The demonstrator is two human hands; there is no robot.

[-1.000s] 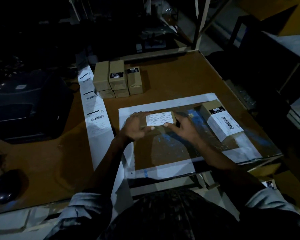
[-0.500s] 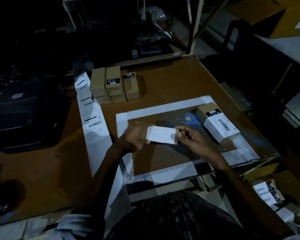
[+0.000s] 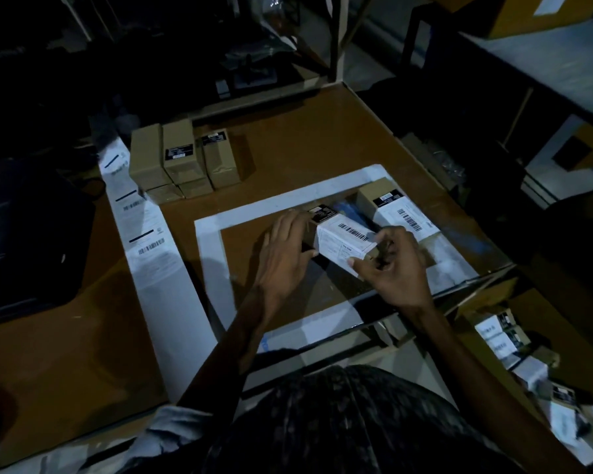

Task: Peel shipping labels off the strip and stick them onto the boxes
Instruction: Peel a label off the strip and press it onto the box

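Observation:
I hold a small brown box (image 3: 343, 241) over the white-taped square on the table (image 3: 308, 138); a white barcode label covers its top. My left hand (image 3: 286, 254) grips its left side and my right hand (image 3: 392, 265) pinches its near right corner. A second labelled box (image 3: 396, 208) lies just beyond, to the right, inside the square. The label strip (image 3: 148, 234) runs along the table's left part, with several printed labels on it. A cluster of brown boxes (image 3: 182, 162) without white labels stands at the strip's far end.
A dark printer (image 3: 24, 234) sits on the left of the table. Labelled boxes (image 3: 500, 336) lie in a carton below the table's right edge. Shelving and a pale bench (image 3: 545, 66) stand at the right. The room is dim.
The box has turned in my hands, so the label's barcode end now faces up and away. Both hands have shifted right with it, towards the second labelled box.

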